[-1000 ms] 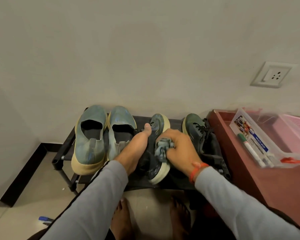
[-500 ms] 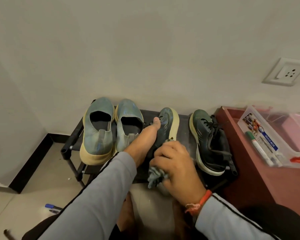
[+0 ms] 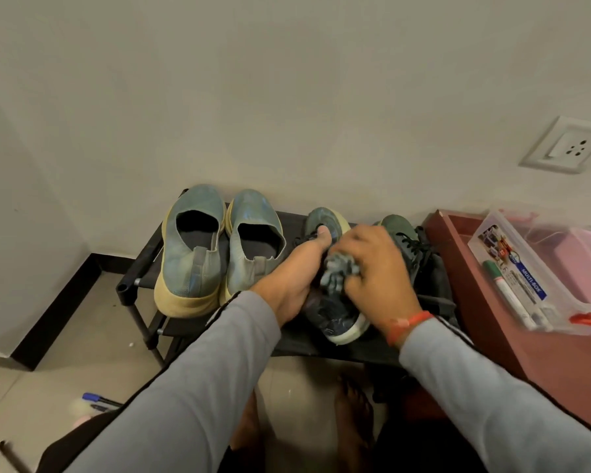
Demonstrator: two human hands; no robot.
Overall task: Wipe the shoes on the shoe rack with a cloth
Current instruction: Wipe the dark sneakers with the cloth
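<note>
While wiping the dark sneaker (image 3: pixel 335 312) on the shoe rack (image 3: pixel 140 268), steady with left hand (image 3: pixel 297 281) curled round its upper; keep right hand (image 3: pixel 372 268) bunched on soft cloth (image 3: pixel 338 271). Light, flexible; grip midfoot.

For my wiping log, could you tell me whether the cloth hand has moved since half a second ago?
Yes: the right hand with the cloth moved from the shoe's heel toward its toe.

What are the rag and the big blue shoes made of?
The rag, bunched in the right hand, looks like soft grey fabric: it crumples into folds. The big blue shoes seem woven or knit cloth with a matte, faded surface, on thick cream soles, likely rubber or foam. That is only a guess from looks.
</note>
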